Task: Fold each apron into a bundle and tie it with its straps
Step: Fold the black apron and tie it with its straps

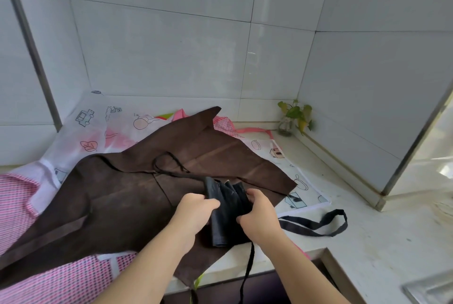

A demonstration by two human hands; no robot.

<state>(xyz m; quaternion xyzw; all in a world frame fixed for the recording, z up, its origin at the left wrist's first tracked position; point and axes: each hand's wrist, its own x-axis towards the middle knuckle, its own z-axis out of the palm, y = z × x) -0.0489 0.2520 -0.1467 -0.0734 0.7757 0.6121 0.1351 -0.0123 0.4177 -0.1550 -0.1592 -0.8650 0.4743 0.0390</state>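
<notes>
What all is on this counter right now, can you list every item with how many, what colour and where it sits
black apron bundle: one, black, front centre, on the brown apron, held by both hands
black straps: at least three lengths, black; one loops right on the counter, one hangs over the front edge, one trails back-left
brown apron: one, dark brown, spread flat across the middle
pink checked aprons: count unclear, pink and white, left and back, under the brown one
printed sheet: one, white with cartoon drawings, back left to right
plant: one, green, back right corner, in a clear jar
counter: one, pale, right side bare
left hand: grip on bundle's left side
right hand: grip on bundle's right side
</notes>
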